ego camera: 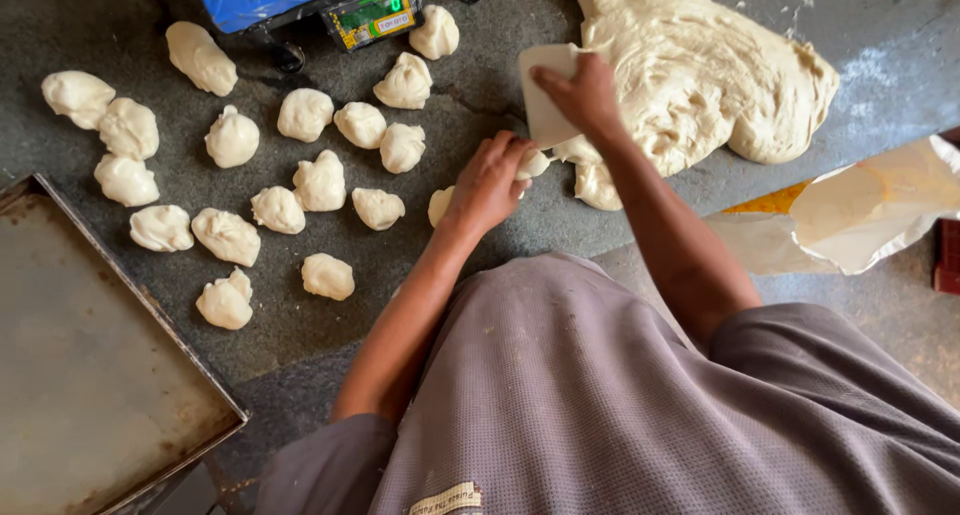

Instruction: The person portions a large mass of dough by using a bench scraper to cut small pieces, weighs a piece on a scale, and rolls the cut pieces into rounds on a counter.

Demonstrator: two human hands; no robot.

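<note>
My right hand (583,97) grips a white flat scraper (543,93) set on edge against the near side of a big mass of dough (700,70). My left hand (488,182) is closed over a small piece of dough (533,163) right beside the scraper. Another cut lump (597,187) lies just under the big mass, and one more (439,204) peeks out beside my left wrist.
Several dough portions (278,209) are scattered over the dark stone counter (300,325) to the left. A blue scale with a green display (372,13) stands at the back. A metal tray (90,375) sits at the near left. A pale sack (870,210) lies right.
</note>
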